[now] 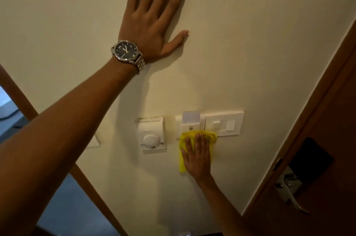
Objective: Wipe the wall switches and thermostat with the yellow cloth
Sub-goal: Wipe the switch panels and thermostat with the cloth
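Observation:
My right hand (196, 155) presses the yellow cloth (208, 135) flat against the cream wall, covering the lower edge of a white key-card holder (190, 121) with a card in its slot. Right of it sits a white switch plate (224, 123) with two rockers; the cloth touches its lower left corner. The white thermostat (152, 135) with a round dial hangs to the left, apart from the cloth. My left hand (154, 16), with a steel watch on its wrist, lies flat and spread on the wall high above them, holding nothing.
A brown wooden door (327, 139) with a dark lock panel and metal lever handle (290, 191) stands at the right. A wooden frame edge (92, 183) runs diagonally at lower left, with another white plate (94, 141) partly hidden behind my left forearm.

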The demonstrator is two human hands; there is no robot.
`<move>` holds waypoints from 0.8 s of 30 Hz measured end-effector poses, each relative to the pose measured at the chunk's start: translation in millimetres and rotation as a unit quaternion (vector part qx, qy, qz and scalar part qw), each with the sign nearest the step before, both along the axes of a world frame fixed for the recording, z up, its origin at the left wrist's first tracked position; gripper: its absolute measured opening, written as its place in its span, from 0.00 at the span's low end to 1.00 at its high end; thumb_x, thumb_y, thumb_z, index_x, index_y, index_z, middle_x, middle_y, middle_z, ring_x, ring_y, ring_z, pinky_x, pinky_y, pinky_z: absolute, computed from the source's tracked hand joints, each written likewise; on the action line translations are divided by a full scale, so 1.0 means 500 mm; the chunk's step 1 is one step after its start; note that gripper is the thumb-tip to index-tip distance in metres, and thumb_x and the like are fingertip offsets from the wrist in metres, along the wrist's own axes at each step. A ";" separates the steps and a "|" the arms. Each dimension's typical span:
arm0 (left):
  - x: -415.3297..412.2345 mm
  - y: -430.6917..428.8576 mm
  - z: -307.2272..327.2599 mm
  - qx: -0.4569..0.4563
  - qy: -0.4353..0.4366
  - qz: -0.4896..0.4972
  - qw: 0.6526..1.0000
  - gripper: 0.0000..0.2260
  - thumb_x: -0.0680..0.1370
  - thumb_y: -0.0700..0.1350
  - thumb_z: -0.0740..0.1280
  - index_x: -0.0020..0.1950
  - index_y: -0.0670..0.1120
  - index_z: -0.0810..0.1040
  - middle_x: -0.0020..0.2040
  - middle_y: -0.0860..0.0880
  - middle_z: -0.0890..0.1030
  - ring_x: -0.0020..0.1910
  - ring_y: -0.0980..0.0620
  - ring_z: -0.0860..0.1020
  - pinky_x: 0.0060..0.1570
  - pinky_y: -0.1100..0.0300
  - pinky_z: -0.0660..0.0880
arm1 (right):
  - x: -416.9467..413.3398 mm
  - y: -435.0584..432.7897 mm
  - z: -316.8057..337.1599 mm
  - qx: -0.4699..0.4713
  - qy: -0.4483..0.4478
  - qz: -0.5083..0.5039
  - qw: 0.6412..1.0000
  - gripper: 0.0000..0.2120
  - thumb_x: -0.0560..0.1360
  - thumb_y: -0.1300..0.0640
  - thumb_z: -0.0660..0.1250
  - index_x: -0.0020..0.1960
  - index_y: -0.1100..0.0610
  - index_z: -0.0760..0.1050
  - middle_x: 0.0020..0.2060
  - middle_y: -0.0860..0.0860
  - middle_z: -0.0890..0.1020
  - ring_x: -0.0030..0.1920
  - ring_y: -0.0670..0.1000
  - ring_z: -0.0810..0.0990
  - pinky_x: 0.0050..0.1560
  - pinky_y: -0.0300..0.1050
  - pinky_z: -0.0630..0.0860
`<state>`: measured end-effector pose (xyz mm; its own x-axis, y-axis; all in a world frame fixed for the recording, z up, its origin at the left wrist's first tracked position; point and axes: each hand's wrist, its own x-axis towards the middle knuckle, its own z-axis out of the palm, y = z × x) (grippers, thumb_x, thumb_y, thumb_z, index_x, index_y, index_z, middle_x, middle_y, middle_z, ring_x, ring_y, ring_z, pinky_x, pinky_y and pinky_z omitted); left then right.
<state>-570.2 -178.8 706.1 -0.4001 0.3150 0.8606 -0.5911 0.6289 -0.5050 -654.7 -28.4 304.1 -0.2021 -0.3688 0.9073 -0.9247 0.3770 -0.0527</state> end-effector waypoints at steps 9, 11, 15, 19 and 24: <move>0.000 0.000 -0.004 0.012 -0.002 0.010 1.000 0.35 0.85 0.68 0.53 0.85 0.46 0.61 0.82 0.41 0.66 0.81 0.37 0.65 0.79 0.34 0.64 | -0.012 0.004 0.003 0.008 -0.020 0.017 1.000 0.32 0.85 0.51 0.55 0.83 0.54 0.44 0.83 0.59 0.42 0.83 0.61 0.43 0.79 0.62 0.51; 0.006 0.006 -0.001 0.012 -0.010 0.012 1.000 0.35 0.86 0.67 0.52 0.85 0.45 0.59 0.83 0.40 0.63 0.82 0.36 0.63 0.80 0.34 0.62 | -0.010 0.026 -0.030 0.054 0.003 0.007 0.999 0.33 0.84 0.53 0.55 0.83 0.54 0.43 0.83 0.58 0.41 0.83 0.61 0.41 0.77 0.63 0.52; 0.003 0.006 -0.003 0.024 -0.011 0.001 1.000 0.35 0.86 0.67 0.52 0.85 0.46 0.59 0.83 0.42 0.64 0.82 0.37 0.63 0.80 0.34 0.62 | 0.002 -0.008 0.023 0.017 -0.029 0.017 0.999 0.27 0.87 0.54 0.48 0.84 0.54 0.44 0.83 0.59 0.42 0.83 0.62 0.43 0.79 0.63 0.51; 0.000 0.004 -0.006 0.013 -0.006 0.003 1.000 0.35 0.85 0.68 0.54 0.84 0.46 0.63 0.80 0.41 0.70 0.78 0.37 0.69 0.77 0.36 0.67 | 0.017 -0.039 0.057 -0.032 -0.056 0.005 0.998 0.27 0.87 0.55 0.50 0.84 0.54 0.45 0.83 0.58 0.44 0.83 0.61 0.44 0.82 0.59 0.48; 0.011 0.008 0.001 0.019 -0.033 0.014 0.999 0.35 0.86 0.67 0.51 0.85 0.45 0.57 0.84 0.41 0.63 0.82 0.38 0.62 0.80 0.34 0.61 | 0.070 0.022 -0.036 0.067 -0.139 0.015 0.988 0.43 0.72 0.74 0.60 0.83 0.56 0.50 0.83 0.57 0.46 0.82 0.53 0.37 0.75 0.57 0.61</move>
